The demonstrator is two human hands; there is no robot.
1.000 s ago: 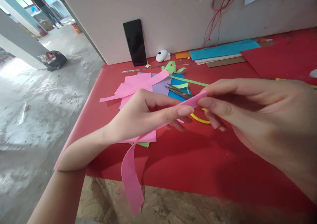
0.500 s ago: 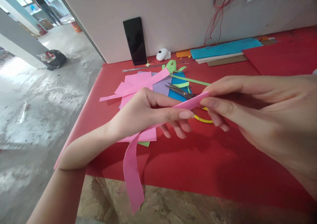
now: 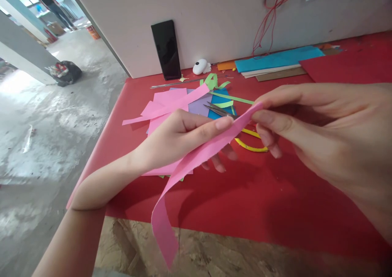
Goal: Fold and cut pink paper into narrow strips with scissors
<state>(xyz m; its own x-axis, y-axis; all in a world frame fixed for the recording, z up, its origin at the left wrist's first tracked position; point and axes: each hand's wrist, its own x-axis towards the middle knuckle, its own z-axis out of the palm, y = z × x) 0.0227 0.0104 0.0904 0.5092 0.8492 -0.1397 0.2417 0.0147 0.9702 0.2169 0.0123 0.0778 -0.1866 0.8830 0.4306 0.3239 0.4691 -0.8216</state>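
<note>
A long pink paper strip (image 3: 196,158) runs from my right hand down past the table's front edge, curling at its lower end. My right hand (image 3: 321,126) pinches the strip's upper end between thumb and forefinger. My left hand (image 3: 180,140) holds the strip a little lower, with the forefinger on top and the other fingers under it. Behind my hands, scissors (image 3: 219,111) with yellow handles lie on a pile of pink, purple and blue paper sheets (image 3: 171,101).
The table has a red cover (image 3: 245,203). Green paper strips (image 3: 226,96) lie by the pile. A black phone (image 3: 167,50) leans on the wall, next to a small white object (image 3: 200,67). Blue and brown sheets (image 3: 275,63) lie at the back. A person stands far off at the upper left.
My right hand rose slightly with the strip's end. The strip now lies flatter across my left fingers, showing its full width, and my left forefinger rests on top.
</note>
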